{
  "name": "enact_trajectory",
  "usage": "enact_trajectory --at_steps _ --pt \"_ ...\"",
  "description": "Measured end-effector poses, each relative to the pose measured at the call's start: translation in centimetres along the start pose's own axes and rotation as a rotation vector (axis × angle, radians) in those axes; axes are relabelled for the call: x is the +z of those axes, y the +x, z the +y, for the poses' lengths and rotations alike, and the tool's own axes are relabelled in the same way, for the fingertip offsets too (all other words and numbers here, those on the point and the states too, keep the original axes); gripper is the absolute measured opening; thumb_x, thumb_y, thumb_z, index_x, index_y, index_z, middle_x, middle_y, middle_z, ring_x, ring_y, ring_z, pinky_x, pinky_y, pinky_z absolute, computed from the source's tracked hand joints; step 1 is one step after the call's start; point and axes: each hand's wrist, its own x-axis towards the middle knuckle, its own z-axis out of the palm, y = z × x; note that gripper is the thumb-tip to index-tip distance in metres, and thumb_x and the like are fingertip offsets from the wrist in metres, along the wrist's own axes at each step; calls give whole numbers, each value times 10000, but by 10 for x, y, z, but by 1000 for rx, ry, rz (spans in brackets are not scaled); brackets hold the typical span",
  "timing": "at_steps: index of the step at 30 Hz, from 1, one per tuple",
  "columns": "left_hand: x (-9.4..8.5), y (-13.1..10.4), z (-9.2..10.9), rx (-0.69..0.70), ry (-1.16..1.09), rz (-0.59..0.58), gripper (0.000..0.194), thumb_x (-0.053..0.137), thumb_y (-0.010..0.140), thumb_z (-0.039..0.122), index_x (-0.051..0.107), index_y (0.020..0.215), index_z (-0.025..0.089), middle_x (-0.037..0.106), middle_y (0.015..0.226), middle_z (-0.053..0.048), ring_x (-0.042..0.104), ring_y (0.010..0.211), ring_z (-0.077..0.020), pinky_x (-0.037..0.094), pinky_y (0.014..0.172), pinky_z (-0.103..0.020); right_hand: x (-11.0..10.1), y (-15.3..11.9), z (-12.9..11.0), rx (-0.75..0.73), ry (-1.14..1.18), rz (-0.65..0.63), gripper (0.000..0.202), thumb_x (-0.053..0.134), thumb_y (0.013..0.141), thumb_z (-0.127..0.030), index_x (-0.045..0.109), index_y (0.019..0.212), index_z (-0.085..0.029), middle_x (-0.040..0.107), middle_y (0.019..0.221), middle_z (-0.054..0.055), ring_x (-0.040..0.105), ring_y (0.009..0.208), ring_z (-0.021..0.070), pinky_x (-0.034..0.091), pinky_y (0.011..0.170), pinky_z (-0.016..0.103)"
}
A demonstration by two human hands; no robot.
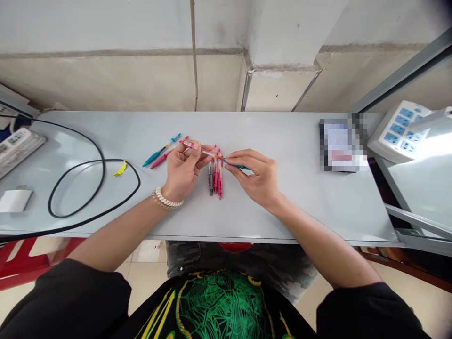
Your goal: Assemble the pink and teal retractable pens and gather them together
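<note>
Pen tube [208,153] with a pink top and teal grip [242,166] are held up, end to end, over the middle of the grey table [300,202] in the head view. The left hand [181,172] pinches the tube near its pink top. The right hand [257,174] is curled, with its fingertips squeezed on the teal grip. It looks like the step is joining these two bits or taking them apart; I can't tell which. The next move seems to need steady fingers and both bits in a straight line. One dark pen [211,181] and two pink pens [218,181] lie below and between the hands. Fingers cover part of both bits, and the spot where they meet is too small to see well. The black cable [102,155] runs off the left edge.
</note>
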Motion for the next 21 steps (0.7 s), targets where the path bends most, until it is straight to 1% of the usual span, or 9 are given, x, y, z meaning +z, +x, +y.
enact_trajectory --at_steps 3,6,10,12,15,16,18,20,21 --pt "2 -5 -3 -26 11 -39 352 900 885 457 664 928 199 836 970 -9 824 890 -140 657 826 -250 3 -4 2 -31 12 -8 175 701 1044 -254 837 1147 -294 760 1151 66 754 1009 192 686 935 421" --pt "3 -6 -5 -46 45 -37 297 845 932 438 654 946 211 833 979 19 827 937 -136 646 857 -258 5 -5 2 -86 39 -30 277 633 1064 -198 816 1240 -311 717 1220 75 750 1018 182 691 933 418" --pt "3 -6 -5 -43 -13 -30 404 934 840 488 657 919 206 835 969 -15 830 904 -154 667 827 -255 4 -4 -1 -103 3 18 221 669 1048 -171 820 1163 -284 792 1107 59 771 996 183 691 872 370" --pt "3 -6 -6 -53 -42 -54 419 956 818 487 665 908 199 837 972 -29 828 911 -152 662 825 -236 4 -3 -2 -42 4 18 152 677 1061 -221 815 1116 -253 811 1000 45 776 879 162 677 781 325" --pt "4 -6 -6 -49 -37 -59 429 964 807 494 663 898 202 835 969 -33 820 887 -148 657 810 -231 5 -4 -2 134 47 -61 222 605 1113 -356 785 1154 -233 791 892 21 738 702 124 647 674 285" --pt "4 -6 -5 -49 -24 -46 430 963 808 496 659 898 206 833 970 -33 819 880 -153 659 811 -243 6 -5 -2 170 58 -77 242 612 1108 -398 764 1203 -236 791 916 22 747 723 130 657 696 291" --pt "5 -5 -4 -50 12 -11 408 948 831 487 653 897 213 828 985 -37 821 902 -169 661 843 -275 6 -4 -2 154 60 -73 296 680 1066 -432 719 1295 -249 798 1069 50 781 880 166 684 803 332" --pt "4 -4 -2 -49 41 24 363 909 884 470 650 901 216 823 1013 -47 823 964 -188 657 899 -308 5 -3 -2 75 29 -46 285 714 1039 -377 712 1296 -254 778 1198 78 776 1012 195 686 888 374" --pt "4 -3 -1 -46 48 36 351 893 902 469 649 900 216 822 1021 -50 822 986 -194 654 917 -317 4 -2 -2 42 9 -43 226 698 1044 -336 728 1251 -250 775 1200 80 769 1018 196 683 894 379"
